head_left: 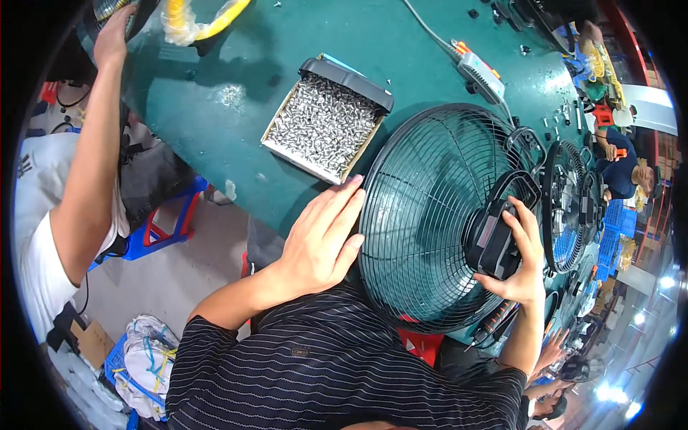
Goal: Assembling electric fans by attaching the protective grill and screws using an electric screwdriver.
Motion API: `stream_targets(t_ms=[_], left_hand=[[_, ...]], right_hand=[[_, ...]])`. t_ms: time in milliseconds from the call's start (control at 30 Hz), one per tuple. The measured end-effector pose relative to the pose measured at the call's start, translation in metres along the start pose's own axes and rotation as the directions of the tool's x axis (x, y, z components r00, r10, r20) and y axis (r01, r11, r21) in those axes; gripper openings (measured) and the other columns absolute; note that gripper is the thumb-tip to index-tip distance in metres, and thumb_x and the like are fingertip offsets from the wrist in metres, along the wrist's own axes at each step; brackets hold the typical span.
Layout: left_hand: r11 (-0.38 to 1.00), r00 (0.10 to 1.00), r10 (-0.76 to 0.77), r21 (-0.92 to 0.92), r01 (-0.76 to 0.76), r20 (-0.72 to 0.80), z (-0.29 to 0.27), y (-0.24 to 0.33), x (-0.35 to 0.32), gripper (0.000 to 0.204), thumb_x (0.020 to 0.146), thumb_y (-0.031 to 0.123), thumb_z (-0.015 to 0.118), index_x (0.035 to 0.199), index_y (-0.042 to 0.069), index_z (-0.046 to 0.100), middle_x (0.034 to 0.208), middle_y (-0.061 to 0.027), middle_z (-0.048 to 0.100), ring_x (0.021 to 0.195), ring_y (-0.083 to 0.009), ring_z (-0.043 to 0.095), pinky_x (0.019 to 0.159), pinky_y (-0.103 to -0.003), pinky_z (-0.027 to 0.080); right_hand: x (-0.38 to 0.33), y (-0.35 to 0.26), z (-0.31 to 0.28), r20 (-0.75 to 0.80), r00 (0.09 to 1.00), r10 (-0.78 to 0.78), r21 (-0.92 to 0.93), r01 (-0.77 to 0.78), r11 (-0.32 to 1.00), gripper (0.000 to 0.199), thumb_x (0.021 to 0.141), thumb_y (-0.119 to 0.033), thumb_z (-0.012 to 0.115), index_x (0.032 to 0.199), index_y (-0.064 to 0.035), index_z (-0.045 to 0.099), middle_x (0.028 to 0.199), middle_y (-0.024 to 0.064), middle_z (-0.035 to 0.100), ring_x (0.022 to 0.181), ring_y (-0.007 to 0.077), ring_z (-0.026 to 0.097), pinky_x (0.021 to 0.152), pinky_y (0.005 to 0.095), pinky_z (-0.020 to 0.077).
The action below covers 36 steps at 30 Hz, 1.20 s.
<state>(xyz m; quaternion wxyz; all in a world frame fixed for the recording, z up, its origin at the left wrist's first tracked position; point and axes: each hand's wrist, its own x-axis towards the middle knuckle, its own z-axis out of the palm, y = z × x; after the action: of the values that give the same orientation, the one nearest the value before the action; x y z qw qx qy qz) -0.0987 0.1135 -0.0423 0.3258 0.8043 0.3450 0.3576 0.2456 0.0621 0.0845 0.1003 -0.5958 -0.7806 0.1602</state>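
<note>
Fan cage (423, 215): round, black and wire-ribbed, it lies between the two hands, reaching from just beside the left fingertips to beneath the right hand.
Black housing (494, 240): sits at the middle of the cage, directly under the right hand; its oval loop points away from the person, beyond the right fingers.
Right hand (527, 261): grasping the housing, thumb on its near side and bent fingers on its far side.
Left hand (322, 233): released, fingers straight and close together, thumb apart; it is right at the cage's rim, and whether it touches the rim I cannot tell.
Carton (301, 165): just beyond the left fingertips, filled with small silver metal parts (322, 125).
Black bar-shaped part (347, 82): rests across the carton's far side, farther from the left hand than the metal parts.
Grey corded device (481, 77): well beyond the right hand, past the cage's far edge.
Second cage (562, 208): to the right of the right hand, near it.
Pointed tool (494, 324): just left of the right forearm, nearer the person than the right hand.
Worktop (215, 129): green, spreading beyond both hands and carrying the cage and the carton.
Co-worker's arm (93, 158): well to the left of the left hand.
</note>
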Motion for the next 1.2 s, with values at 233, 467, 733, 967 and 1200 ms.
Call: stream_targets(t_ms=[233, 467, 733, 967, 1200], left_hand=[[0.998, 1.0, 0.002, 0.056, -0.002, 0.0, 0.01, -0.004, 0.01, 0.047, 0.079, 0.003, 0.06, 0.123, -0.014, 0.057, 0.135, -0.0301, 0.054, 0.114, -0.0443, 0.06, 0.098, -0.05, 0.046], [0.995, 0.999, 0.036, 0.092, -0.035, -0.007, 0.013, -0.005, 0.009, 0.047, 0.077, 0.006, 0.063, 0.121, -0.013, 0.058, 0.132, -0.0303, 0.056, 0.108, -0.0416, 0.063, 0.096, -0.05, 0.048], [0.994, 0.999, 0.05, 0.096, -0.05, 0.002, 0.014, -0.005, 0.005, 0.049, 0.081, 0.007, 0.057, 0.126, -0.013, 0.056, 0.132, -0.0329, 0.056, 0.112, -0.0454, 0.062, 0.101, -0.053, 0.046], [0.997, 0.997, -0.062, -0.053, 0.064, 0.052, 0.006, -0.002, 0.008, 0.06, 0.085, 0.01, 0.061, 0.139, -0.011, 0.044, 0.143, -0.0308, 0.046, 0.127, -0.0441, 0.052, 0.107, -0.048, 0.04], [0.948, 0.986, -0.151, -0.292, 0.124, -0.073, 0.041, 0.009, 0.021, 0.073, 0.094, 0.015, 0.061, 0.152, -0.008, 0.023, 0.158, -0.0261, 0.023, 0.147, -0.037, 0.025, 0.12, -0.043, 0.02]], right_hand=[[0.011, 0.01, 0.004, 0.018, 0.999, -0.036, 0.03, 0.035, 0.999, 0.098, 0.046, -0.031, 0.087, 0.135, -0.0053, 0.054, 0.142, 0.0304, 0.046, 0.128, 0.0482, 0.048, 0.104, 0.0563, 0.0393], [0.013, 0.013, -0.002, 0.064, 0.998, -0.016, 0.02, 0.015, 1.0, 0.099, 0.043, -0.025, 0.086, 0.135, -0.0077, 0.054, 0.143, 0.0299, 0.045, 0.129, 0.0489, 0.047, 0.105, 0.0572, 0.0385], [0.007, 0.019, -0.002, 0.085, 0.996, -0.03, 0.003, 0.03, 1.0, 0.109, 0.045, -0.037, 0.091, 0.142, -0.0092, 0.05, 0.147, 0.0302, 0.041, 0.134, 0.0499, 0.042, 0.109, 0.059, 0.0332], [-0.104, 0.077, 0.044, -0.542, 0.626, 0.56, 0.526, -0.267, 0.808, 0.066, 0.104, -0.042, 0.044, 0.147, 0.007, 0.034, 0.15, 0.0247, 0.041, 0.142, 0.0326, 0.037, 0.12, 0.046, 0.0232], [-0.165, 0.079, 0.125, -0.416, 0.283, 0.864, 0.87, -0.152, 0.468, 0.067, 0.107, -0.047, 0.028, 0.15, 0.0046, 0.033, 0.157, 0.0213, 0.033, 0.149, 0.0297, 0.024, 0.122, 0.0415, 0.0117]])
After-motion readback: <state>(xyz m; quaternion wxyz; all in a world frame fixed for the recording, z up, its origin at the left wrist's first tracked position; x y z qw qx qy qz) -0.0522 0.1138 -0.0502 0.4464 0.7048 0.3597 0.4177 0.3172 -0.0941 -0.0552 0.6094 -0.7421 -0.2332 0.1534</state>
